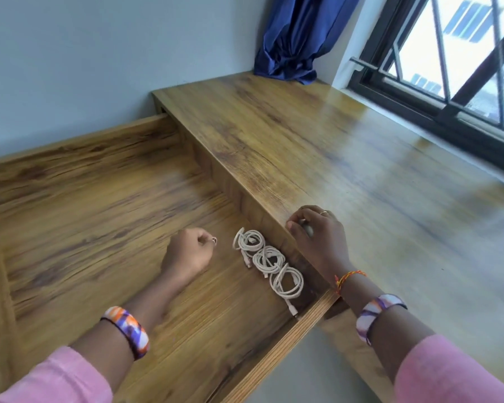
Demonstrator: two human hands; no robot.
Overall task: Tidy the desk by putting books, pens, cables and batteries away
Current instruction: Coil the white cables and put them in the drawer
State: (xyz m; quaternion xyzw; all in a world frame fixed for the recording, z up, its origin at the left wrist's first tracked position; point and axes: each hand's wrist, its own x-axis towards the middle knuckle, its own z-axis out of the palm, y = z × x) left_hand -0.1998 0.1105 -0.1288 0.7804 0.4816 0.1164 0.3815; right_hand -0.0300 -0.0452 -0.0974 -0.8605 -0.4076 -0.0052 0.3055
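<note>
Hands curled: left point(191, 251) empty, right point(317, 237) around a small grey object point(308, 229)

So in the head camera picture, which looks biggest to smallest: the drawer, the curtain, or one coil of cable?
1. drawer
2. curtain, though it hangs farther from the camera
3. cable coil

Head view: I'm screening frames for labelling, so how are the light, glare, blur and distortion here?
Head view: daylight from the window throws a pale glare across the desk top; the drawer floor is streaked with motion blur, while the three coiled cables stay readable; wide-angle lens bends the desk edges; the right hand holds something small, too blurred to identify.
</note>
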